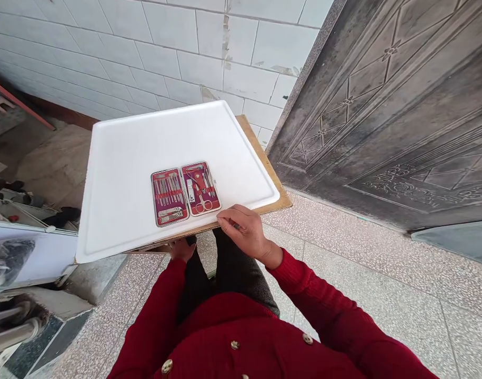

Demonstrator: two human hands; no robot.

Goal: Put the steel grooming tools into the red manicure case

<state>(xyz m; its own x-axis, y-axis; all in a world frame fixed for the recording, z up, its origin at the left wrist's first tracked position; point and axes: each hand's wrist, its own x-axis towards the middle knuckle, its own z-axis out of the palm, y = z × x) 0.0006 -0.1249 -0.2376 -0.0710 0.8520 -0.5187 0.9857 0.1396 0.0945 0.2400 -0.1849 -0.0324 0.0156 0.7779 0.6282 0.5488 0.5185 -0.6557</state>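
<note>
An open manicure set case (202, 190) lies flat on a white foam board (126, 152), near the edge closest to me. Its left half holds several slim metal tools and two nail clippers (170, 215) across the bottom. In the right half sit small scissors (203, 204), another nail clipper (191, 190) and more tools on a dark red lining. Just right of the case's lower corner, my right hand (244, 230) is closed at the board's edge, fingertips and thumb together; anything between them is hidden. My left hand (181, 249) is below the near edge, its fingers mostly hidden.
Under the foam board is a brown board (282, 197), showing along the right and near edges. A white tiled wall (201, 68) stands behind it. To the right is a grey ornamented metal door (363, 116). Cluttered bins (31, 210) are at the left, over a speckled floor (343, 263).
</note>
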